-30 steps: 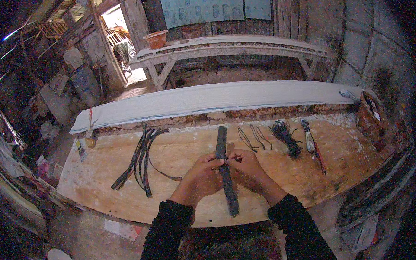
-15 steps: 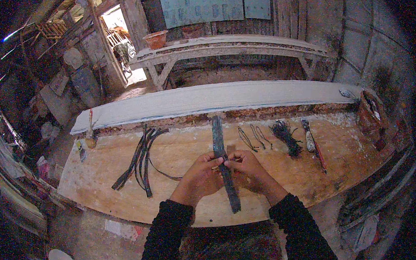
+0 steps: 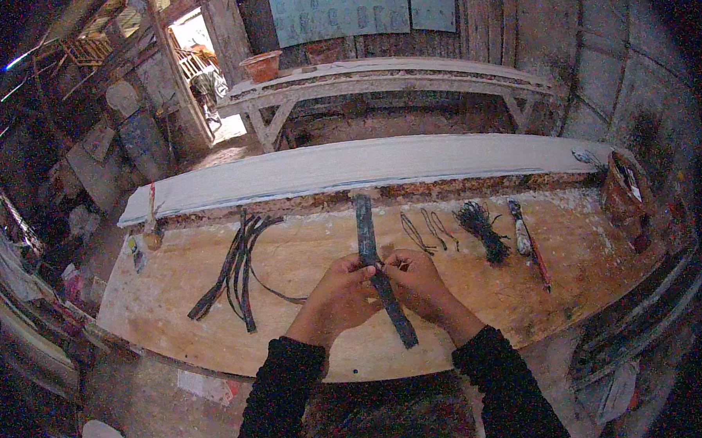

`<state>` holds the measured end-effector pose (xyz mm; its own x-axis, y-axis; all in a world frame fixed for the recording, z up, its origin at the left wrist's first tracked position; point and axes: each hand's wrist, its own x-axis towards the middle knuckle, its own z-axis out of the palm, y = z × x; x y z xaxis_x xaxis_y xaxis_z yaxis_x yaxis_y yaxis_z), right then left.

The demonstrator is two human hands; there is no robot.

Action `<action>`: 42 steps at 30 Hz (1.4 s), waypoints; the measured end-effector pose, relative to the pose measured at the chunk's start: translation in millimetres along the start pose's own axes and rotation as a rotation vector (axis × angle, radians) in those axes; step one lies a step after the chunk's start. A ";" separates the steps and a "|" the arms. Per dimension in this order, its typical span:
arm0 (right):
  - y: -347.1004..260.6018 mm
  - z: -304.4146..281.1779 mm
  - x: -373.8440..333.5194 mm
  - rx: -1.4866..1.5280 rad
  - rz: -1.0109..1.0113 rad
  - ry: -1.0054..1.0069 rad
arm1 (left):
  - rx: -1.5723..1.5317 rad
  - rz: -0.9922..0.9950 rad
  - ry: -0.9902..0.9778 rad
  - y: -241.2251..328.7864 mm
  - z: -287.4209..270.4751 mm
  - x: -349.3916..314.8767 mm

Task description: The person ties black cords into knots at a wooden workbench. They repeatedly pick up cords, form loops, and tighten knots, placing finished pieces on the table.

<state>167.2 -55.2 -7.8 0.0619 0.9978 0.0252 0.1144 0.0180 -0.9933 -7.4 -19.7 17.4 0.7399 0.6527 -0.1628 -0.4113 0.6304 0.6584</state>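
A long flat dark strip [image 3: 365,230] stretches away from me over the board, its lower end slanting to the right. My left hand [image 3: 340,292] pinches it near the middle, thumb on top. Close against the same spot, my right hand [image 3: 422,281] has thumb and forefinger pressed together at the strip's edge; a small dark thing between those fingertips is too small to name. On the left lie several loose dark strips [image 3: 234,275]. To the right are thin looped cords [image 3: 417,233] and a bundle of black cords [image 3: 485,233].
The wooden board [image 3: 290,249] carries a red-handled tool [image 3: 538,262] at right and a brush [image 3: 153,231] at far left. Behind runs a long whitish slab [image 3: 364,167]. A brown pot [image 3: 628,187] stands at the right end; a bench [image 3: 407,79] is farther back.
The near end of the held strip has swung to the right. Both hands stay at its middle, with the right fingertips shifted slightly.
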 end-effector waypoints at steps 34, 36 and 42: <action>12.3 -8.7 13.2 -0.700 -0.072 0.079 | 0.195 0.717 0.234 83.6 -39.1 -62.1; 20.9 -6.9 15.1 -0.620 -0.157 0.175 | 0.341 0.536 0.238 62.5 -9.7 -37.2; -8.6 -2.0 12.4 -0.072 0.065 0.120 | 0.304 0.226 0.180 10.0 -32.6 21.1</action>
<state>169.0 -43.1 1.3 0.1891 0.9817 -0.0210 0.1764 -0.0550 -0.9828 -13.2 14.1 -3.5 0.5326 0.8407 -0.0973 -0.3570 0.3274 0.8748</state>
